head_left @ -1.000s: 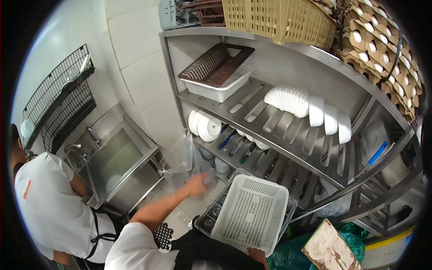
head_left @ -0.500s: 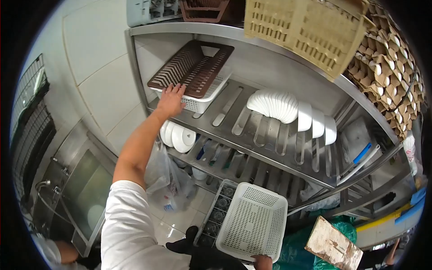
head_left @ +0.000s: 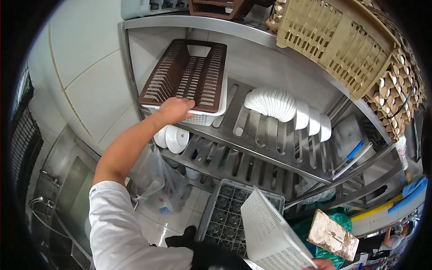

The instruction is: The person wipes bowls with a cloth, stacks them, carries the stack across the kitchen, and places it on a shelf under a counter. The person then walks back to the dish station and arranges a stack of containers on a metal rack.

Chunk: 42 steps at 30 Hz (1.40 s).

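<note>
My left hand (head_left: 176, 110) has its fingers curled over the near edge of a brown slotted dish rack (head_left: 208, 85). That dish rack rests on a white perforated basket (head_left: 201, 119) at the left end of the steel shelf. At the bottom right, my right hand (head_left: 322, 264) grips the lower rim of another white perforated basket (head_left: 275, 236), which is tilted steeply on its side. Part of this hand is cut off by the frame. Below and beside the tilted basket is a grey compartment rack (head_left: 220, 216) with several clear glasses.
A row of white plates (head_left: 271, 103) and several white bowls (head_left: 314, 122) stand on the shelf (head_left: 270, 153). Overhead are a yellow crate (head_left: 335, 42) and stacked egg trays (head_left: 392, 99). A plastic bag (head_left: 157, 184) hangs low. A sink (head_left: 74, 193) lies left; another person (head_left: 393, 240) is far right.
The right-hand basket has gone from lying flat over the glass rack to tilted up and rightward, exposing more glasses. My left hand now wraps the brown rack's edge, and the rack sits slightly turned.
</note>
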Each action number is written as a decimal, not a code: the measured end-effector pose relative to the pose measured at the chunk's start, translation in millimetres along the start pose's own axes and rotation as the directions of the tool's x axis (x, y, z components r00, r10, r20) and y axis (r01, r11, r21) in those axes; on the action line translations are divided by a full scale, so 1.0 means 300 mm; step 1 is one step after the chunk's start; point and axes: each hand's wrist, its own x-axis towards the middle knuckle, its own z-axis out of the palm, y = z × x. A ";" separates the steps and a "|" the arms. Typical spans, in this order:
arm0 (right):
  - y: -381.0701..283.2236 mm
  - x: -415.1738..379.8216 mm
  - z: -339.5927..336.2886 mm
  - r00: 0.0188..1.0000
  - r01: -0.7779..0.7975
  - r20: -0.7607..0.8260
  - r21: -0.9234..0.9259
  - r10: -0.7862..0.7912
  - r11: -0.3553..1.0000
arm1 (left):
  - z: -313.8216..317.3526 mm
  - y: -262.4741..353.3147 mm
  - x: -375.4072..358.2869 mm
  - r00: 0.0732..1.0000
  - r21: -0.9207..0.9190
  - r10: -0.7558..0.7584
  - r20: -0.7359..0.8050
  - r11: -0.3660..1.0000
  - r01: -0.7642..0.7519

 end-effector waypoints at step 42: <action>-0.577 0.709 0.810 -0.146 0.915 0.009 -0.378 -0.989 -0.139 | -0.373 0.248 -0.065 0.995 0.081 0.012 -0.095 0.997 -0.004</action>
